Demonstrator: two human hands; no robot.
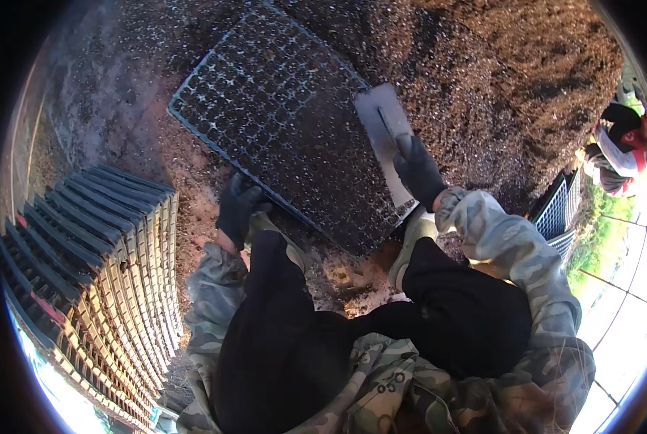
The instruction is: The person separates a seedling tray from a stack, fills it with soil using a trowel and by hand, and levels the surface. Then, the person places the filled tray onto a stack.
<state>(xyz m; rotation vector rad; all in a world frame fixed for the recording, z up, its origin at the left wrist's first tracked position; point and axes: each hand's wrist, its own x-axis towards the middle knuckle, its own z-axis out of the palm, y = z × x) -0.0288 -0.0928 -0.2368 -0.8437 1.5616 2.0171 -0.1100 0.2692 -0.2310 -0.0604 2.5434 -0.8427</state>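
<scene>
A black seedling tray (280, 103) lies on the ground before me, turned at an angle. Dark potting mix fills its cells; at the far left end the cell rims show, while a layer of mix hides them toward the near right. My right hand (418, 168), in a dark glove, grips the handle of a flat metal plastering trowel (380, 116). The trowel's long blade lies along the tray's right edge. My left hand (240, 209), also gloved, is at the tray's near left edge beside my shoe; whether its fingers grip the rim is unclear.
A large heap of brown growing mix (497, 81) rises beyond the tray on the right. Stacked seedling trays (123, 255) stand at my left. More trays (554, 211) lean at the right, near another person (624, 152) and a wire grid (627, 287).
</scene>
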